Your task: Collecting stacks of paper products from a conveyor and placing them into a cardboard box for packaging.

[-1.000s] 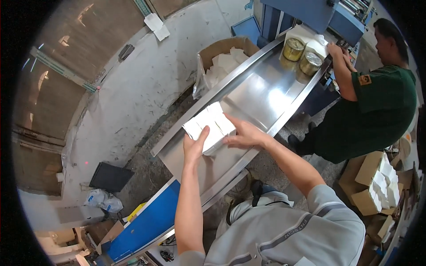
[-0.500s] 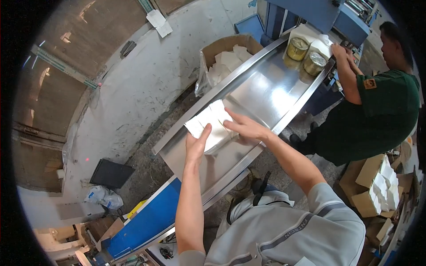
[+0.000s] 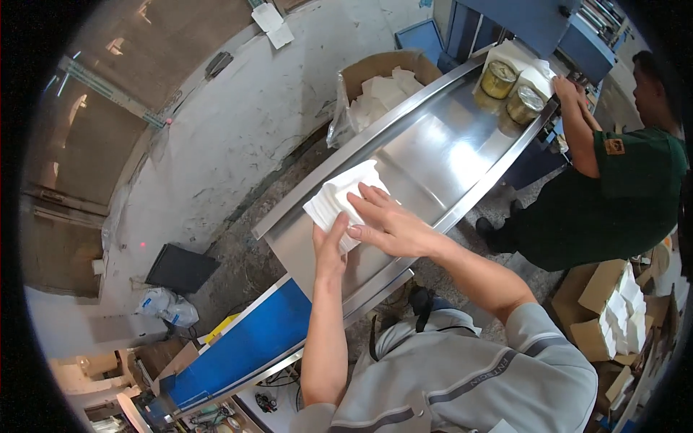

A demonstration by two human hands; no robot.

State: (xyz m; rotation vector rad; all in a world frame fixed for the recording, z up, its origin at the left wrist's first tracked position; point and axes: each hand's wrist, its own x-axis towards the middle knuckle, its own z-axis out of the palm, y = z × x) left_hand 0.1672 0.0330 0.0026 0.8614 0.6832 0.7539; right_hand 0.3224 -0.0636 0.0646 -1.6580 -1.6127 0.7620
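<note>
A stack of white folded paper [image 3: 345,189], perhaps napkins, is held above the near end of a shiny metal chute [image 3: 426,155]. My left hand [image 3: 330,245] grips its near left side, thumb on top; the fingers beneath are hidden. Across the top of the stack lies my right hand [image 3: 390,220], its fingers stretched out and slightly apart, palm down.
Two metal cans [image 3: 498,79] stand on white sheets at the chute's far end. A co-worker in green [image 3: 613,195] works there at a blue machine [image 3: 498,25]. Beyond the chute is a carton of white paper [image 3: 382,90]; another open carton [image 3: 610,317] sits at right. A blue conveyor belt [image 3: 238,353] runs lower left.
My right hand has moved from the stack's right edge to lie over its top. The paper's upper face, split into sections before, now looks like one crumpled sheet.
</note>
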